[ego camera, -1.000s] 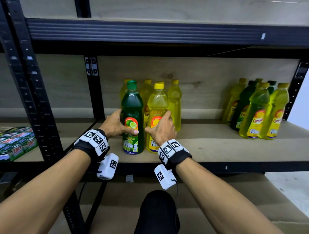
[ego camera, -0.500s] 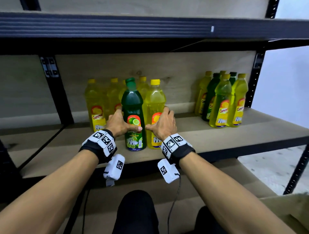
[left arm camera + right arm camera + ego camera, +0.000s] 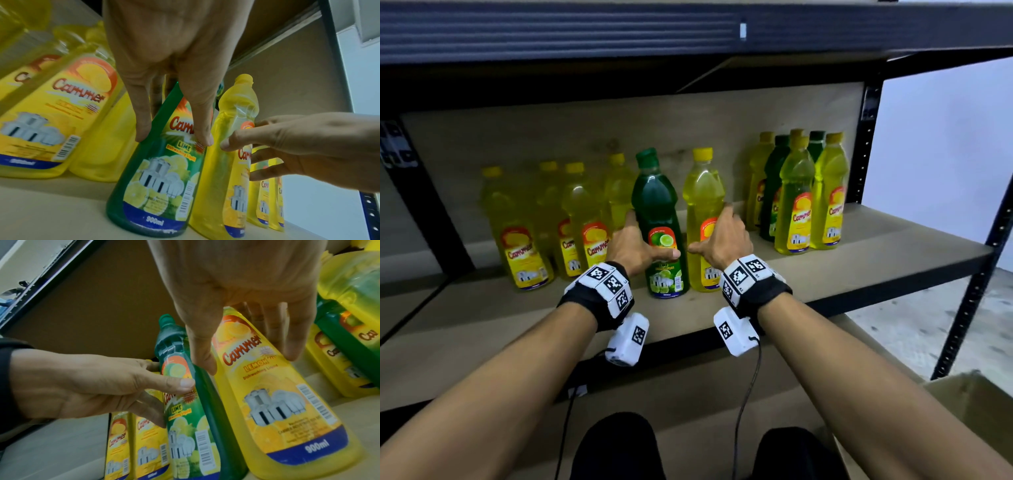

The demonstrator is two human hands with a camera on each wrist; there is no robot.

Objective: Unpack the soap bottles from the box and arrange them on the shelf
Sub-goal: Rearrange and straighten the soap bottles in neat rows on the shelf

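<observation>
Since the earlier frame the view had swung right, and a cardboard box (image 3: 976, 404) had come into sight at the lower right. The left hand (image 3: 635, 248) held the green bottle (image 3: 659, 222), thumb across its label and fingers (image 3: 141, 123) round its side. The right hand (image 3: 724, 240) held the yellow bottle (image 3: 703, 212) just beside it, fingers curled round its far side. Both bottles stood upright on the shelf (image 3: 825, 270), between a yellow row (image 3: 524, 236) on the left and a mixed cluster (image 3: 801, 198) on the right.
</observation>
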